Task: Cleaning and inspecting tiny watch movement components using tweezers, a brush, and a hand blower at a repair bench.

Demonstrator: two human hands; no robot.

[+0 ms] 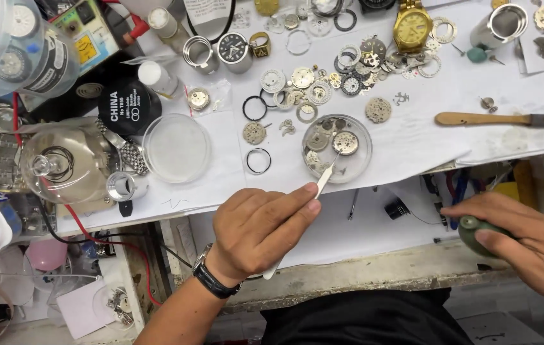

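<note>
White paper covers a watchmaker's bench (412,137) seen from the head camera, looking straight down. The left hand (256,230), with a dark watch on its wrist, pinches a pale tool (323,181), probably tweezers, between thumb and fingers. Its fine tip reaches forward from the grip into a small clear round dish (337,148).

That dish holds a round watch movement (345,142) just beyond the tip, with a few smaller wheels and plates lying left of it. The tip looks to be touching or nearly touching the movement; which one is too fine to tell.

The right hand (527,246), well to the right of the pinch and nearer the body, is closed around a dark green rubber bulb (479,231), likely a dust blower.

Left of the grip sits a larger, empty-looking clear dish (177,148), and further left a glass dome (61,165) over coiled rings. Beyond the small dish, loose gears, rings and dials (323,86) lie scattered, with a gold wristwatch (412,27) further back and a wooden brush (498,119) to the right.

Risks, as a judgement: a slip of the tip could scratch the movement or flick a small part out of the dish into the clutter. A strong puff from the bulb could scatter the loose pieces.
</note>
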